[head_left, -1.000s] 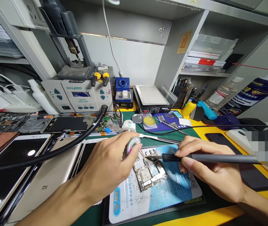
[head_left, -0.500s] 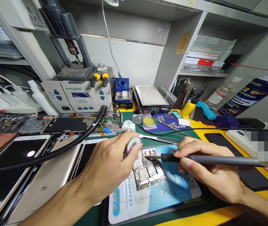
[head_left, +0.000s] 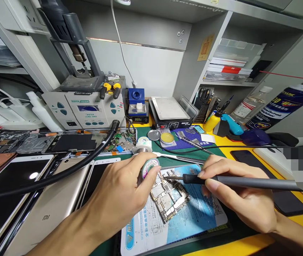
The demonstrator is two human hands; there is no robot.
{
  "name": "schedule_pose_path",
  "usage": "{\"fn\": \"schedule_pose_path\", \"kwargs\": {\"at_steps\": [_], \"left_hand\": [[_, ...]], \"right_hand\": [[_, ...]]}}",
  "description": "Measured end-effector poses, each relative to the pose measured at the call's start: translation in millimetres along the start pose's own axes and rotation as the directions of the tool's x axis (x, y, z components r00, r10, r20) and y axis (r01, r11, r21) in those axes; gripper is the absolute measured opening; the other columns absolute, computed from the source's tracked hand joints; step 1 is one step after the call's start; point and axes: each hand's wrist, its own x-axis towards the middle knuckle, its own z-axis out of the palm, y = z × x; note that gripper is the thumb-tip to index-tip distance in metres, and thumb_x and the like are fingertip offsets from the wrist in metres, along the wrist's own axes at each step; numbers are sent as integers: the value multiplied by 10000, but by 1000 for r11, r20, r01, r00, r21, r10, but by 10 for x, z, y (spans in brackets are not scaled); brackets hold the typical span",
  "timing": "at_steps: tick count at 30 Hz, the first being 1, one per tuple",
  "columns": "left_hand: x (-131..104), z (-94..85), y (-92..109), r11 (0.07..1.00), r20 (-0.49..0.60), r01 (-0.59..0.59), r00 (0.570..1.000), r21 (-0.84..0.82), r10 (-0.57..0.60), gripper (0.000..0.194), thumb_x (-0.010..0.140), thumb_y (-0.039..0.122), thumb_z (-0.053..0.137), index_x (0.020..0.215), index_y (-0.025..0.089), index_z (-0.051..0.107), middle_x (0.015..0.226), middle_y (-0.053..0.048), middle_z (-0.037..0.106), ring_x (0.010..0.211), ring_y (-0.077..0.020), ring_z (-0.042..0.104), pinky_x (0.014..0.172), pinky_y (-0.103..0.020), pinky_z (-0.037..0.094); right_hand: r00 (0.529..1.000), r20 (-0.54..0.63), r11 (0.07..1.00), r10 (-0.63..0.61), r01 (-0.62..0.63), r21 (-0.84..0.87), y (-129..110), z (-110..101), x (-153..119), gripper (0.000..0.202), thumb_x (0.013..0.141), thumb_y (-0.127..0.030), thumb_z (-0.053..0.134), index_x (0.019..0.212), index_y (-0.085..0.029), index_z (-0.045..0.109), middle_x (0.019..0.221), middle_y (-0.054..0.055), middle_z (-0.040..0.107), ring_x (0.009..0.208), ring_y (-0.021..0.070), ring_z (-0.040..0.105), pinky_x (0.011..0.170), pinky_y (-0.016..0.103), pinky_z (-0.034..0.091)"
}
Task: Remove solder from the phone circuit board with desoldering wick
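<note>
My left hand (head_left: 124,185) grips a small round spool of desoldering braid (head_left: 150,167) between thumb and fingers. A short copper-coloured strip of it reaches the upper part of a bare phone circuit board (head_left: 170,199). In my right hand (head_left: 236,192) is a grey soldering iron (head_left: 249,182), held like a pen. The iron's tip meets the strip at the board's upper edge; whether it presses on it I cannot tell. Under the board lies a blue and white printed mat (head_left: 194,217). My left fingers hide part of the board's upper left.
Phones (head_left: 38,199) lie at the left beneath a thick black hose (head_left: 98,153). Behind stand a hot-air station (head_left: 87,110), a soldering iron stand (head_left: 136,103) and a heating plate (head_left: 169,108). An open tin of yellow paste (head_left: 167,138) and tweezers (head_left: 194,142) lie beyond the mat.
The circuit board has turned slightly, its lower edge now nearer to me. Both hands keep their grips, and the iron's tip has stayed at the board's upper part. The view has shifted a little.
</note>
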Motion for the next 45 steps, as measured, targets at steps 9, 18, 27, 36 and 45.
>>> {"fn": "schedule_pose_path", "kwargs": {"at_steps": [9,18,27,36,45], "left_hand": [[7,17,-3,1000,-29,-21,999,9,22,124,1001,286,624,1090,260,705,591,101,426,441,-96,388,483,-233,364],[-22,33,-20,999,-39,-29,999,17,30,110,999,279,634,1091,270,693,625,103,488,457,-90,404,509,-229,386],[-20,36,-17,1000,-37,-19,999,14,19,96,1001,287,630,1072,264,690,626,104,478,446,-84,415,501,-227,388],[-11,38,-25,1000,-41,-14,999,15,14,123,999,291,628,1093,261,701,612,98,439,441,-94,406,477,-232,373],[-5,27,-2,1000,-32,0,1000,12,1,130,999,288,618,1076,244,713,583,101,425,428,-94,385,469,-232,362]], "right_hand": [[999,23,999,-22,23,-44,3,-3,-19,255,875,-39,644,935,-262,751,746,-25,705,673,136,637,609,228,523],[994,44,991,-95,99,-88,-54,16,53,242,858,-40,640,933,-247,741,705,-45,729,663,113,654,618,195,553],[995,29,990,-100,102,-96,-56,33,29,225,870,-48,647,924,-250,730,703,-39,718,653,123,662,630,220,562],[997,-14,997,-73,73,-26,-44,38,12,250,873,-32,639,938,-250,742,715,-40,698,632,115,648,594,216,536],[996,31,995,-83,84,-49,11,14,-33,233,875,-41,637,938,-242,737,735,-14,684,641,137,636,589,241,516]]}}
